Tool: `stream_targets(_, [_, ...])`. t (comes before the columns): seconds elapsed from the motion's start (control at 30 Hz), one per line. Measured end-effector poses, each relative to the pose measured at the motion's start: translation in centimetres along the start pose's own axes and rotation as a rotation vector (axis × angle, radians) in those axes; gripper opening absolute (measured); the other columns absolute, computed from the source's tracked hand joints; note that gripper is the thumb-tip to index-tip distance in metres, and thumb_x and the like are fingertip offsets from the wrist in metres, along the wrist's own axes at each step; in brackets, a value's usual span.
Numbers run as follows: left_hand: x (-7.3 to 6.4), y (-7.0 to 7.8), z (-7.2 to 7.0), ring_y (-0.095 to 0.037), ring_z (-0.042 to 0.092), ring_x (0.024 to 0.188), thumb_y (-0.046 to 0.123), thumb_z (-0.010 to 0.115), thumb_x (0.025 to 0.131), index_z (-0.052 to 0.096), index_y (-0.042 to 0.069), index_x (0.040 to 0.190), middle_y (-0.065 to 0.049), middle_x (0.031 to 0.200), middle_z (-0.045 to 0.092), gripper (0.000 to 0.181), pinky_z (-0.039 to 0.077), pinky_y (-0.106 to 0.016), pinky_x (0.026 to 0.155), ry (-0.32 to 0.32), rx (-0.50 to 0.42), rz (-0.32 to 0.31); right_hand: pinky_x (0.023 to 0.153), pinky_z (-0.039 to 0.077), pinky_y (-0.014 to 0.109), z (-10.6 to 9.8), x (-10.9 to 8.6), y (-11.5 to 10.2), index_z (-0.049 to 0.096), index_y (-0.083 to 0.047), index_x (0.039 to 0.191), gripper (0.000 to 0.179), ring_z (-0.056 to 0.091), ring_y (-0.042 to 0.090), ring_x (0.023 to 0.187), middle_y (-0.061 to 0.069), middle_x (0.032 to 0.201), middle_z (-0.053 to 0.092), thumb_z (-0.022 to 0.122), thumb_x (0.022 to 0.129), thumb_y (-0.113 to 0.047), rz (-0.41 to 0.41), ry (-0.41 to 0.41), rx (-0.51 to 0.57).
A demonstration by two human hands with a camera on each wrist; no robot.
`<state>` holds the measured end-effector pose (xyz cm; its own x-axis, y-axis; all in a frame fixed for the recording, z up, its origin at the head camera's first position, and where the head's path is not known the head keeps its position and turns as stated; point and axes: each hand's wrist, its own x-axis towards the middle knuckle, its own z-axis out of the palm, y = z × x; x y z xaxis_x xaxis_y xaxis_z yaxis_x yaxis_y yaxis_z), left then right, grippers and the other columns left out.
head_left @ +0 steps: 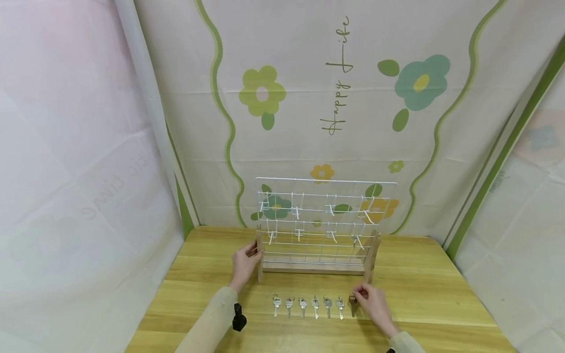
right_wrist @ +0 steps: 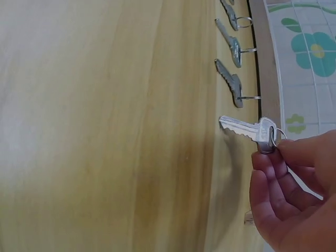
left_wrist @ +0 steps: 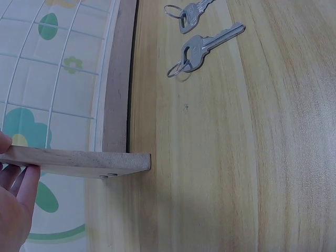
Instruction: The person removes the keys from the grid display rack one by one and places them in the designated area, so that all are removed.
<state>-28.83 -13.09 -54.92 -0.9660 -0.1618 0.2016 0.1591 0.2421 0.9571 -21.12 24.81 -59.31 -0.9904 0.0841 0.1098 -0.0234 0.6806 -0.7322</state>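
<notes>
A white wire rack with several hooks stands on a wooden base. My left hand grips the rack's left wooden side post, thumb on one face and fingers on the other. Several silver keys with split rings lie in a row before the rack, among them a key near the middle and one at the left end. At the row's right end, my right hand pinches a key at its ring and head. This key is tilted, its blade tip close to the tabletop.
The wooden table extends on both sides of the rack. A flower-printed cloth hangs behind it, with more cloth at left and right. A small grey shape hangs by the lower right hook, too small to identify.
</notes>
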Motion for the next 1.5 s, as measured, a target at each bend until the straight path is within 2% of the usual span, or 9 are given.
stream_targets(0.3, [0.0,0.0,0.0,-0.038,0.069,0.110,0.000,0.070,0.089,0.062,-0.005,0.130,-0.026,0.124,0.067,0.042,0.062,-0.035,0.088,-0.003,-0.001,0.001,0.060,0.051,0.015,0.5,0.2,0.8,0.071,-0.001,0.088,0.004,0.058,0.005,0.068,0.003,0.079,0.071,0.072,0.084,-0.004,0.015,-0.012,-0.045])
stream_targets(0.5, [0.0,0.0,0.0,-0.038,0.069,0.110,0.000,0.069,0.088,0.062,-0.005,0.129,-0.026,0.124,0.066,0.042,0.062,-0.035,0.088,-0.003,-0.003,-0.002,0.057,0.049,0.015,0.8,0.2,0.9,0.070,0.001,0.084,0.011,0.057,0.003,0.066,0.002,0.076,0.070,0.074,0.083,-0.009,0.017,-0.002,-0.052])
stream_targets(0.8, [0.0,0.2,0.0,-0.038,0.069,0.110,-0.001,0.069,0.089,0.062,-0.005,0.130,-0.027,0.125,0.066,0.042,0.062,-0.035,0.088,-0.006,-0.007,-0.007,0.056,0.048,0.016,0.7,0.1,0.7,0.071,-0.001,0.085,0.007,0.056,0.005,0.066,0.001,0.076,0.069,0.074,0.083,-0.008,0.011,-0.032,-0.059])
stream_targets(1.0, [-0.1,0.3,0.0,-0.038,0.070,0.109,-0.002,0.070,0.088,0.062,-0.005,0.129,-0.026,0.123,0.067,0.041,0.062,-0.035,0.087,0.000,0.001,-0.005,0.056,0.047,0.016,0.7,0.1,0.7,0.071,-0.005,0.082,0.003,0.055,0.003,0.065,0.000,0.075,0.068,0.074,0.082,-0.005,-0.002,-0.020,-0.070])
stream_targets(1.23, [-0.1,0.2,0.1,-0.038,0.070,0.109,-0.003,0.069,0.088,0.062,-0.006,0.128,-0.027,0.122,0.067,0.041,0.062,-0.033,0.087,0.003,-0.003,0.000,0.061,0.051,0.016,-0.7,0.7,-0.4,0.070,-0.002,0.091,0.006,0.059,0.007,0.072,0.004,0.083,0.069,0.071,0.086,-0.005,0.026,-0.045,-0.022])
stream_targets(1.5, [0.0,0.1,0.1,-0.038,0.070,0.109,-0.003,0.069,0.088,0.063,-0.006,0.128,-0.027,0.122,0.067,0.041,0.062,-0.034,0.087,0.009,-0.007,0.000,0.062,0.053,0.015,-3.7,2.7,-2.9,0.070,0.001,0.100,0.011,0.063,0.009,0.076,0.014,0.093,0.072,0.066,0.091,-0.005,-0.030,0.033,0.023])
